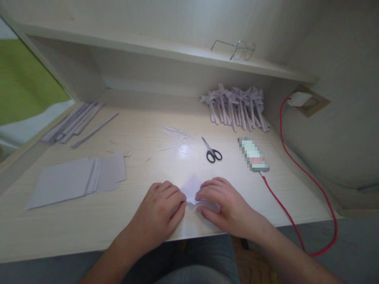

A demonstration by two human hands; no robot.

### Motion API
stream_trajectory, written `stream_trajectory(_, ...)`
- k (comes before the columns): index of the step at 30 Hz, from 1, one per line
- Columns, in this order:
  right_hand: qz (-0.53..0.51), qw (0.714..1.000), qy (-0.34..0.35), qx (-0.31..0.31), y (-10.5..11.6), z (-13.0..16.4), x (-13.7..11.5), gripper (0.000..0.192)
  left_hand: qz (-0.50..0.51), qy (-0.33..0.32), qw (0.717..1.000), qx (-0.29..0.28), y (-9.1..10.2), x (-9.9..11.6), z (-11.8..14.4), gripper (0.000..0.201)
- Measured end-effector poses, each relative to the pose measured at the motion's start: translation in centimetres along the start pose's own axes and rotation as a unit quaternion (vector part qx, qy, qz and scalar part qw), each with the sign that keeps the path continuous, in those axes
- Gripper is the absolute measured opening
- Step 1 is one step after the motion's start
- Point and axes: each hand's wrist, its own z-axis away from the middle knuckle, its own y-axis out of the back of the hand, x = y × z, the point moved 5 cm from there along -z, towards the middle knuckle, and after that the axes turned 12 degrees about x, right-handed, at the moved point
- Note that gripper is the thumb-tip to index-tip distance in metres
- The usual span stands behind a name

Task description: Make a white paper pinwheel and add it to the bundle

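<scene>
Between my hands, near the front edge of the desk, lies a white sheet of paper point(192, 193) with creases in it. My left hand point(161, 207) is closed on the paper's left side, thumb and fingertips together. At the other side, my right hand point(223, 205) grips the paper with its fingers over the top and the thumb below. Much of the sheet is hidden under both hands. Black-handled scissors point(212, 152) lie just beyond the right hand, blades pointing away. Thin paper slivers point(177, 136) are scattered farther back.
Flat paper sheets point(63, 179) are stacked at left, with rolled paper sticks point(74, 122) behind. Several paper pinwheels point(237, 104) lean at the back right. A phone point(254, 154) lies right, its red cable point(314, 177) looping past the desk edge. Glasses point(242, 50) rest on the shelf point(148, 45).
</scene>
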Motion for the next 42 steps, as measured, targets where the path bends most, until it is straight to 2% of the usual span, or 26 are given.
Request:
stream_trajectory(3,-0.013,1.000,-0.019,-0.003,-0.1,0.0,0.0,0.009,0.028,0.028,0.999,-0.008,-0.2,0.4,0.3,0.013)
stream_trajectory(6,-0.034,0.995,-0.088,0.020,-0.3,-0.1,0.8,0.010,0.060,0.070,0.996,-0.004,-0.2,0.1,0.6,0.010)
stream_trajectory(10,-0.059,0.986,-0.143,0.060,-0.7,-0.4,1.6,0.013,0.017,0.104,0.994,0.013,-0.2,-0.7,0.7,0.017)
stream_trajectory(15,0.018,0.982,-0.172,0.074,-1.4,-1.1,2.0,0.014,-0.025,0.138,0.990,0.021,-0.7,-1.2,0.7,0.025)
stream_trajectory(19,0.090,0.977,-0.184,0.059,-2.1,-1.5,2.1,0.014,-0.054,0.153,0.986,0.042,-0.9,-1.0,0.8,0.024)
stream_trajectory(24,0.132,0.971,-0.193,0.055,-2.5,-1.5,1.9,0.015,-0.070,0.166,0.983,0.035,-0.7,-0.8,0.7,0.021)
stream_trajectory(42,0.122,0.974,-0.179,0.066,-2.5,-1.2,1.7,0.014,-0.083,0.163,0.982,0.042,-0.6,-1.0,0.6,0.022)
